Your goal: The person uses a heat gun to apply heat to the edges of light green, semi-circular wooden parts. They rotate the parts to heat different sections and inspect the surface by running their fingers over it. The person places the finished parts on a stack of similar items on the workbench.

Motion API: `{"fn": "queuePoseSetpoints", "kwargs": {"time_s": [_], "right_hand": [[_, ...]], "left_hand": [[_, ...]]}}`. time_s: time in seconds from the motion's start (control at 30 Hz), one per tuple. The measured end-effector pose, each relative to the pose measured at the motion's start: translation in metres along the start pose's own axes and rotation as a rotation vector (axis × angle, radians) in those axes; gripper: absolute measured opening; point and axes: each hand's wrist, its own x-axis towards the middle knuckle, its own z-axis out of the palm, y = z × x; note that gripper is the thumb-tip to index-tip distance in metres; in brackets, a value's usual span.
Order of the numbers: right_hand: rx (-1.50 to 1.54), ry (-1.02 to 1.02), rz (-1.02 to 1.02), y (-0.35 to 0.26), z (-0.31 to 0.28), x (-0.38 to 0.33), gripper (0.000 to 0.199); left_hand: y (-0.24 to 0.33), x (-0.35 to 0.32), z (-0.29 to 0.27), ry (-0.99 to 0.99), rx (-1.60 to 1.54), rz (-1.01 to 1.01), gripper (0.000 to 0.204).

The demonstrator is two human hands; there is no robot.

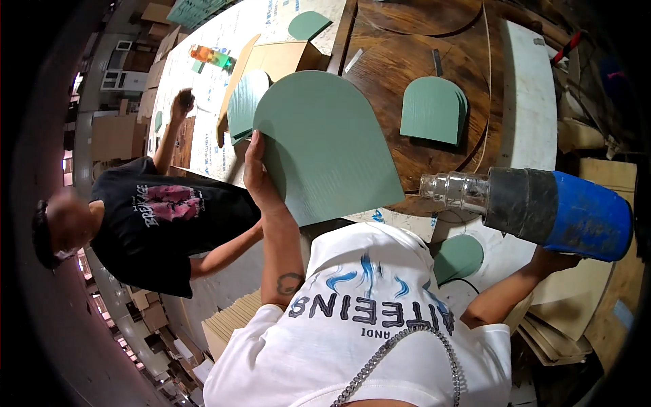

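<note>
My left hand point(256, 171) grips the left edge of a green arch-topped panel point(325, 149), its thumb against the edge and its other fingers hidden behind. The panel is held up in front of my chest, broad face showing. On the right, my right hand point(557, 260) is wrapped round a blue and black heat gun point(529, 207), which hides most of the fingers. Its stepped, shiny nozzle point(453, 188) points left at the panel's lower right corner, a small gap apart. Behind the panel's left edge, more arched panels point(245, 102) stand by a cardboard box point(285, 60).
Several green arched panels point(431, 110) lie stacked on the brown wooden table point(380, 61); another panel point(461, 256) is below right. A co-worker point(163, 210) in black stands at the left by the white-covered table point(210, 88), near a bottle point(210, 56). Cardboard sheets point(553, 332) lie lower right.
</note>
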Motion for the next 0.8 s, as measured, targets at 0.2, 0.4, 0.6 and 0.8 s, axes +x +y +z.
{"fn": "queuePoseSetpoints", "kwargs": {"time_s": [0.2, 0.4, 0.6, 0.8], "right_hand": [[0.124, 0.052, 0.083, -0.001, 0.002, 0.002, 0.074], [-0.017, -0.009, -0.084, 0.006, -0.004, 0.003, 0.074], [-0.114, -0.087, -0.239, 0.000, -0.008, 0.006, 0.074], [0.189, 0.033, 0.070, -0.010, 0.003, 0.001, 0.074]], "left_hand": [[0.030, -0.008, 0.024, 0.049, -0.175, -0.131, 0.034], [0.024, -0.003, 0.003, 0.010, 0.041, 0.021, 0.034], [0.064, 0.008, 0.017, 0.389, -0.328, -0.438, 0.034], [0.041, -0.015, 0.006, -0.092, -0.124, -0.006, 0.036]]}}
